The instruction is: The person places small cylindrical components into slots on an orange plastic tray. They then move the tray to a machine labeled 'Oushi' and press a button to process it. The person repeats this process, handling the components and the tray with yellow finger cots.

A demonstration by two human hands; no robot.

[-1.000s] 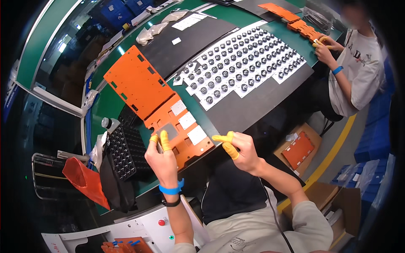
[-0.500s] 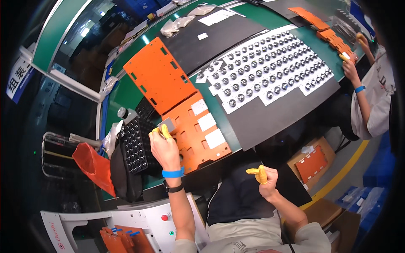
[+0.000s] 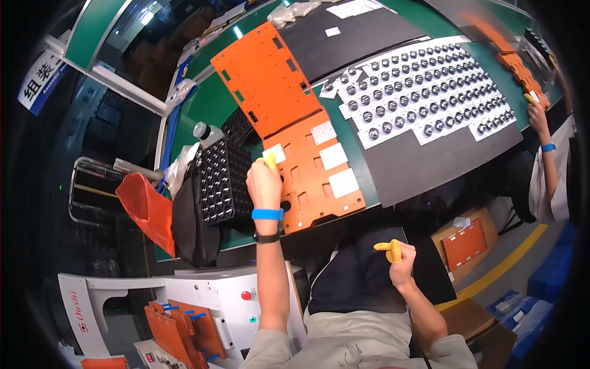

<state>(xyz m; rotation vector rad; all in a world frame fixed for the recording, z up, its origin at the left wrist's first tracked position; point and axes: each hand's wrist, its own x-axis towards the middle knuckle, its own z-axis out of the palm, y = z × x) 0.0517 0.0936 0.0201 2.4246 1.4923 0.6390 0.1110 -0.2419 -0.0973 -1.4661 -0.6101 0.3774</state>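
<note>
At the green table (image 3: pixel 201 104), hands (image 3: pixel 265 186) (image 3: pixel 401 263) are well apart.

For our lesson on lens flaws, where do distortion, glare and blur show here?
Head view: the green table bows along its left edge; head view, upper left: a white glare spot; head view, upper right: an orange panel looks smeared.

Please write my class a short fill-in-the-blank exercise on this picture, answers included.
The left hand is at a ____ square plate.
Its finger covers are ____.
The wristband nearest that hand is ____.
Along the right side of the orange panel nearest that hand lie ____ more plates.

Missing words: white; yellow; blue; three.
</note>
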